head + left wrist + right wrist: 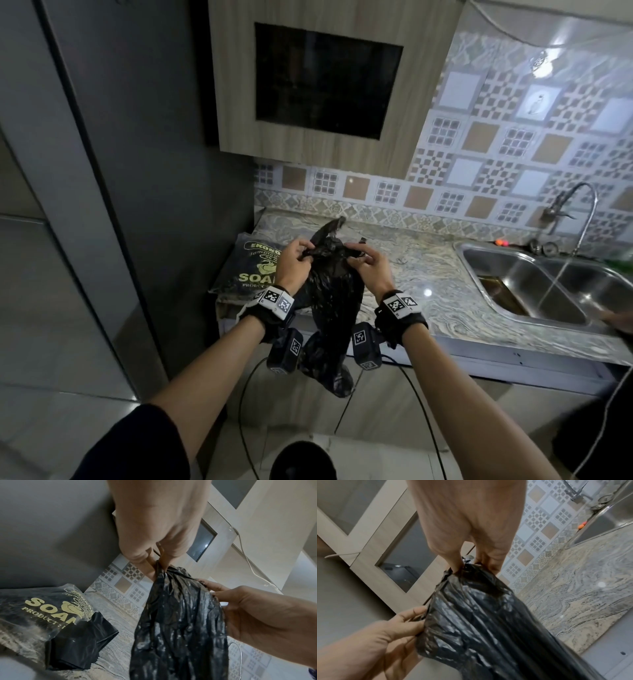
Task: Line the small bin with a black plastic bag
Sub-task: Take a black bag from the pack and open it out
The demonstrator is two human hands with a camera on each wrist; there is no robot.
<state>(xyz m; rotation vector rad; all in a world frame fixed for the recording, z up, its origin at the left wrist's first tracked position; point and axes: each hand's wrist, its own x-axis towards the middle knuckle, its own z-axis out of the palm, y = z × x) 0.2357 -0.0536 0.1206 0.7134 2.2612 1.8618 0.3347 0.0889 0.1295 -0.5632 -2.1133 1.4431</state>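
A crumpled black plastic bag [330,301] hangs in front of the counter edge, its top lifted between both hands. My left hand [303,255] pinches the bag's top rim on the left side, the pinch plain in the left wrist view [158,564]. My right hand [358,258] pinches the rim on the right, also shown close up [467,564]. The top of the bag [471,608] is spread a little between the two pinches. A dark round object [301,459] sits on the floor below, cut off by the frame's bottom edge; I cannot tell whether it is the bin.
A printed pack of bags [253,270] lies at the counter's left end, with folded black bags [80,642] sticking out. The marble counter [428,274] runs right to a steel sink [548,284] under a running tap [582,212]. A wall cabinet [308,147] hangs overhead.
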